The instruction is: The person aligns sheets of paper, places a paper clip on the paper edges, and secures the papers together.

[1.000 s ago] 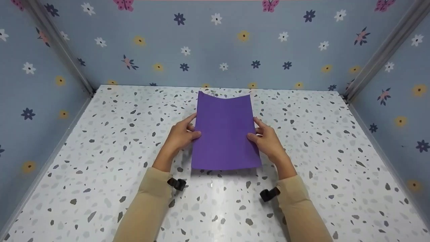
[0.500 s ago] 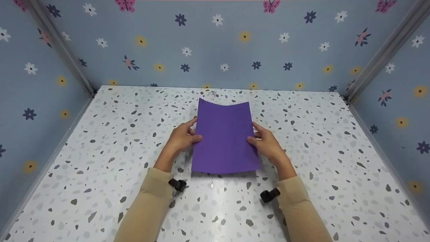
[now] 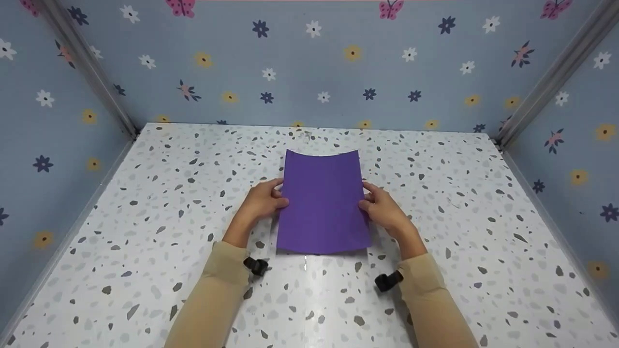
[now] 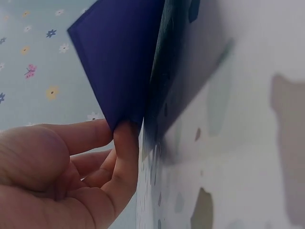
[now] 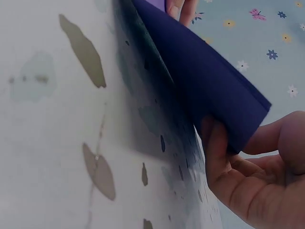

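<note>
A sheet of purple paper (image 3: pixel 321 203) is held between the two hands at the middle of the speckled table (image 3: pixel 159 270). Its middle bows downward, and the side edges are raised. The left hand (image 3: pixel 261 200) pinches the left edge, thumb on top and fingers beneath. On the opposite edge, the right hand (image 3: pixel 384 208) pinches in the same way. Seen from the left wrist, the paper (image 4: pixel 119 62) slants up off the tabletop above the fingers. The right wrist view shows the paper's underside (image 5: pixel 205 81) near the table, with a shadow below it.
Blue panels with flowers and butterflies (image 3: pixel 333 63) stand behind the table and along both sides. Metal posts (image 3: pixel 89 67) mark the back corners. Each wrist carries a small black camera (image 3: pixel 256 266) on a beige sleeve.
The paper's far edge has come down and toward the person, so the sheet lies lower and flatter. Both hands have shifted slightly nearer with it, keeping their pinch.
</note>
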`<state>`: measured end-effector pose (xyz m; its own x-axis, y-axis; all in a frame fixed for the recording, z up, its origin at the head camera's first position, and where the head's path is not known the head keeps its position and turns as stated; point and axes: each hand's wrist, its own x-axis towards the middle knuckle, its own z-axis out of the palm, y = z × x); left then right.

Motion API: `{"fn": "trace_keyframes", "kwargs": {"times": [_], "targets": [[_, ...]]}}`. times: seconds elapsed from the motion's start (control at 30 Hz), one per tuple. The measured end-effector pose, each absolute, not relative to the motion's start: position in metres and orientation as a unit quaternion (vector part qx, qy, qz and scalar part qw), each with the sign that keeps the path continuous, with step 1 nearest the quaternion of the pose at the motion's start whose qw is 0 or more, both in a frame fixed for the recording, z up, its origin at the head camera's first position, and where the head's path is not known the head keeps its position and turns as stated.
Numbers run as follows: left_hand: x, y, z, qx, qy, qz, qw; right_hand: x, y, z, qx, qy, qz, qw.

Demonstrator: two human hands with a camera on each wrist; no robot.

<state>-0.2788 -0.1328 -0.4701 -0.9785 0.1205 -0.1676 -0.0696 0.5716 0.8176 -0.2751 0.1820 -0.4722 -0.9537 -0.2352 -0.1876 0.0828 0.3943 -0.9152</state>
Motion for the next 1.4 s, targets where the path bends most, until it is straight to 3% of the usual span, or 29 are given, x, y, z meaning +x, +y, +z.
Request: {"fn": "trace_keyframes", "kwargs": {"times": [0.6,1.4], "targets": [[-0.279,-0.135,-0.475,0.01,0.888,0.447,0.104,-0.273,0.182,-0.474,-0.056,0.892,-0.438,0.092],[-0.278,-0.137,-0.474,-0.008,0.885,0.452,0.111,-0.268,0.18,-0.465,-0.083,0.93,-0.352,0.065]]}}
